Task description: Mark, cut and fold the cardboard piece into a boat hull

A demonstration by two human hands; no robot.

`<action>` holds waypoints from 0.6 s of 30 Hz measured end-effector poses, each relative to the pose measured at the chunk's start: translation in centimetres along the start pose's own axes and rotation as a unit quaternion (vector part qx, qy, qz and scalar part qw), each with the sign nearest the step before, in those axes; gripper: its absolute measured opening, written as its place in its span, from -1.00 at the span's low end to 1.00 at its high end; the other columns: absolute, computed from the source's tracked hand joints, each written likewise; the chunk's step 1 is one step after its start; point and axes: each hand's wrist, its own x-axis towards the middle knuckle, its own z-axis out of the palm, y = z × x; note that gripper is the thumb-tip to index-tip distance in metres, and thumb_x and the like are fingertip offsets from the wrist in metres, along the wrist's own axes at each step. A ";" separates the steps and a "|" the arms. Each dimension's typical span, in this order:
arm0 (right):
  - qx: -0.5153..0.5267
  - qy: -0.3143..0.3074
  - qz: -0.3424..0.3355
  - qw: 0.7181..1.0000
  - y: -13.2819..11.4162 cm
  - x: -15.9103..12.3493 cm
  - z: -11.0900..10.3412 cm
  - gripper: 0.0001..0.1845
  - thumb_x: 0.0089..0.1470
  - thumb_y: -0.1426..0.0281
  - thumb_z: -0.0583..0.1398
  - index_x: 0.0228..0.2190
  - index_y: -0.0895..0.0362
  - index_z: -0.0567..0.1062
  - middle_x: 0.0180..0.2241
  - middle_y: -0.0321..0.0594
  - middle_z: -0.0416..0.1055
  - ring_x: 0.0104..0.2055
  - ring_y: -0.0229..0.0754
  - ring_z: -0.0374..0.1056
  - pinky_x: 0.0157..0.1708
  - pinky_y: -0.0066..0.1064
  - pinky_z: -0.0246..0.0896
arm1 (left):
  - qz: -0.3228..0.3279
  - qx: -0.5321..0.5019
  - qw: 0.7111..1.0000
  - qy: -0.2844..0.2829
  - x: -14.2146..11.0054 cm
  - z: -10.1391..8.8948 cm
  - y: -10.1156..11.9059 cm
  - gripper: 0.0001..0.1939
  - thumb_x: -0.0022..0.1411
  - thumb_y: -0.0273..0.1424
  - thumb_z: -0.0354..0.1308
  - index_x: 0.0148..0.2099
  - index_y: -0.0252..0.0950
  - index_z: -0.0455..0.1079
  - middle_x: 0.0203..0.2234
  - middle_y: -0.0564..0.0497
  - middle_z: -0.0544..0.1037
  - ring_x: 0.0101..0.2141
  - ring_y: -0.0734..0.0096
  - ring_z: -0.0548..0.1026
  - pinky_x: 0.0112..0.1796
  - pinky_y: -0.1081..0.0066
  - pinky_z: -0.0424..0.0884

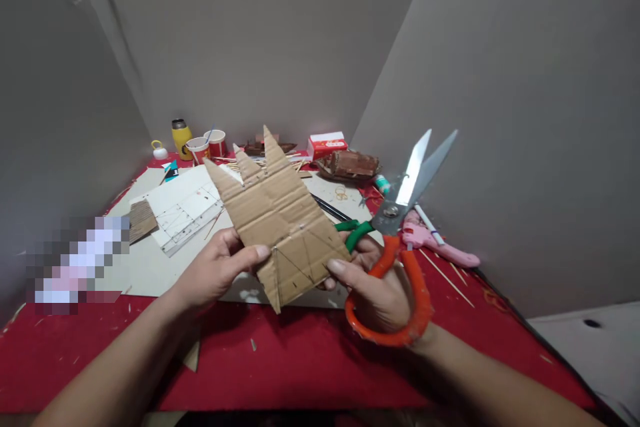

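Note:
My left hand (215,270) pinches the lower left edge of a jagged brown cardboard piece (275,213) with pencil lines on it, held up over the table. My right hand (375,287) has its fingers through the orange handle of large scissors (400,213), whose blades are apart and point up and away. The right thumb also presses on the cardboard's lower right corner. A second pair of handles, green (356,232), shows just behind the cardboard.
A red cloth (300,360) covers the table, with a white board (150,267) on it. A drawn sheet (183,210), a pink glue gun (435,240), cups (207,143), a yellow bottle (181,137), a red-white box (327,145) and wooden sticks lie about. Grey walls close in.

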 end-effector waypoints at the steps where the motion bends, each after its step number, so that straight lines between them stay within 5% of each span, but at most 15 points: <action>1: 0.001 0.006 -0.003 1.000 0.1 0.0 0.1 -0.48 -0.13 0.10 0.40 -0.25 0.10 0.35 -0.43 -0.31 0.41 -0.56 -0.25 0.41 -0.54 -0.38 0.41 | 0.003 -0.008 1.000 0.018 0.1 0.2 -0.2 -0.73 0.12 -0.18 0.32 -0.31 -0.31 0.50 -0.50 0.08 0.52 -0.50 0.54 0.38 -0.45 0.55 0.31; 5: 0.005 0.034 -0.019 0.999 0.4 0.3 0.2 -0.50 -0.11 0.13 0.39 -0.23 0.09 0.32 -0.41 -0.31 0.43 -0.54 -0.23 0.45 -0.48 -0.35 0.46 | -0.033 -0.054 0.998 -0.016 0.2 1.4 -1.0 -0.65 0.10 -0.17 0.34 -0.14 -0.29 0.50 -0.38 0.02 0.58 -0.48 0.51 0.44 -0.43 0.53 0.37; 9: 0.009 -0.002 -0.007 1.000 0.3 0.6 0.1 -0.53 -0.09 0.14 0.39 -0.26 0.10 0.36 -0.41 -0.29 0.46 -0.51 -0.22 0.45 -0.49 -0.39 0.44 | -0.091 -0.093 0.990 -0.059 0.1 2.6 -1.5 -0.65 0.08 -0.25 0.37 -0.12 -0.33 0.51 -0.35 -0.06 0.62 -0.41 0.39 0.54 -0.32 0.41 0.50; 12: 0.014 -0.041 0.010 0.999 0.7 0.6 -0.2 -0.63 0.00 0.14 0.35 -0.34 0.12 0.39 -0.48 -0.31 0.43 -0.51 -0.25 0.42 -0.47 -0.44 0.39 | -0.078 -0.096 0.992 -0.011 0.0 2.6 -1.4 -0.71 0.09 -0.29 0.37 -0.18 -0.35 0.52 -0.43 -0.02 0.62 -0.44 0.41 0.55 -0.41 0.47 0.49; 18: 0.093 -0.101 0.119 0.983 2.3 -0.5 -1.1 -0.56 0.18 -0.02 0.16 -0.25 0.13 0.42 -0.49 -0.35 0.28 -0.57 -0.34 0.20 -0.55 -0.47 0.28 | 0.057 -0.101 0.979 0.168 -0.2 0.4 1.0 -0.78 0.06 -0.33 0.37 -0.26 -0.36 0.52 -0.45 0.02 0.58 -0.48 0.45 0.53 -0.55 0.55 0.44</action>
